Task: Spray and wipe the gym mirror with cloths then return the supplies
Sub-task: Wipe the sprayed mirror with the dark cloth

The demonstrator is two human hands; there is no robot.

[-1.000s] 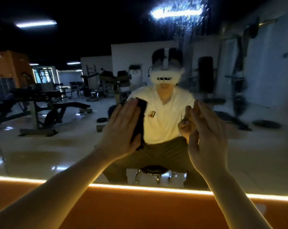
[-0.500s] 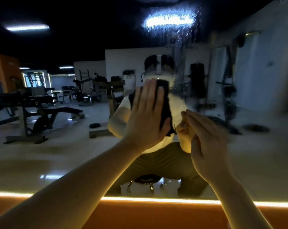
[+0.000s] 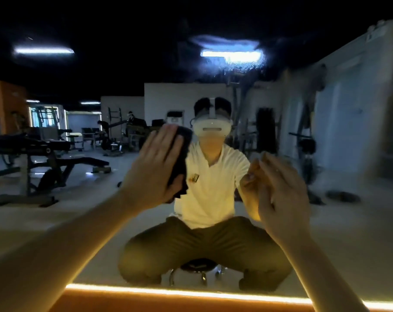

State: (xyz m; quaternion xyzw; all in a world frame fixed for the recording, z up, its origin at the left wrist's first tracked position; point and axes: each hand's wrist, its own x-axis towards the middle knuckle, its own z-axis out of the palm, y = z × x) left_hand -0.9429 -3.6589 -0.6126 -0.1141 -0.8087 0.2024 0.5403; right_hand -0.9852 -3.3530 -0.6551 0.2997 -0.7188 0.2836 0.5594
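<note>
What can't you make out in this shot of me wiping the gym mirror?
- Head view: the dark cloth is mostly hidden behind the left hand, which presses it on the mirror.
- Head view: whether the right hand holds anything cannot be told, because only its blurred back shows.
- Head view: the mirror's right side is smeared and blurry.

Everything is showing dim — ceiling tube lights (image 3: 43,51) are glaring upper left and upper centre, the latter smearing into speckled haze. An orange light strip (image 3: 191,293) is glowing along the bottom; the right hand (image 3: 283,199) is blurring.
</note>
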